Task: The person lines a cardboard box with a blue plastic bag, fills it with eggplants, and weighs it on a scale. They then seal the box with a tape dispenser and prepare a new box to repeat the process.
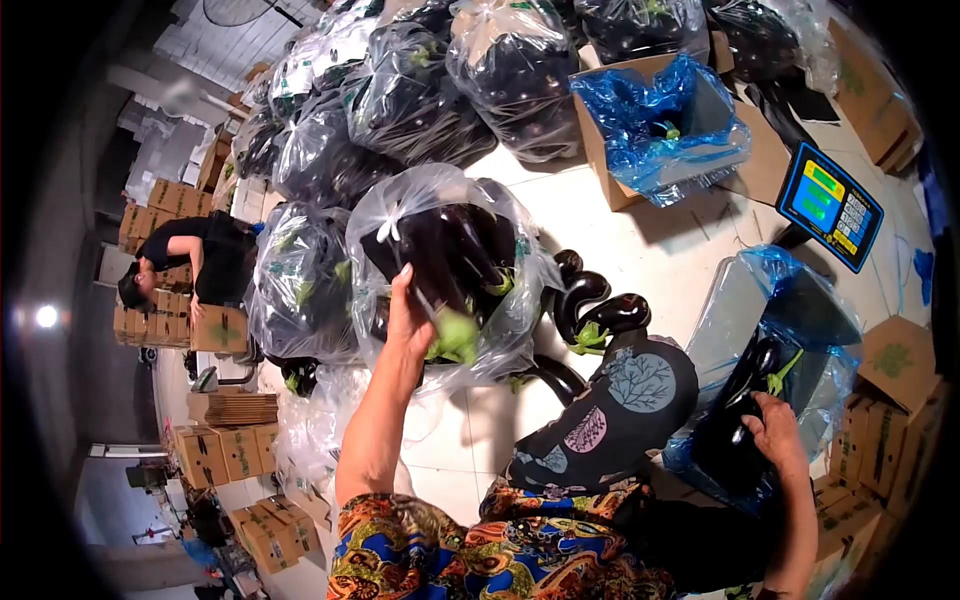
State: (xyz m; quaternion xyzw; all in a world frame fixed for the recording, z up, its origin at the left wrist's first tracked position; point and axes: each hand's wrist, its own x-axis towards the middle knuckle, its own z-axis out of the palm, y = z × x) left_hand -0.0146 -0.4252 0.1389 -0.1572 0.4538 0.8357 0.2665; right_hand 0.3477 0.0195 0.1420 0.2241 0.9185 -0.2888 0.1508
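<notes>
My left hand [408, 318] reaches into the mouth of a clear plastic bag [535, 240] full of dark eggplants [440, 245]. Its fingers are closed around an eggplant whose green cap [456, 338] is smeared by motion; much of the fruit is hidden. On the right, my right hand [775, 430] is down in a box lined with blue plastic [815, 350]. There its bent fingers grip a dark eggplant [725, 440], below another one's green stem [785, 372]. Several loose eggplants [580, 300] lie on the pale floor between the bag and my knee.
A digital scale display [832, 205] stands behind the lined box. Another carton with blue lining [610, 130] is at the back. Several filled bags [400, 100] crowd the far left. A person in black [195, 255] bends near stacked cartons [165, 320]. More cartons [865, 440] stand at right.
</notes>
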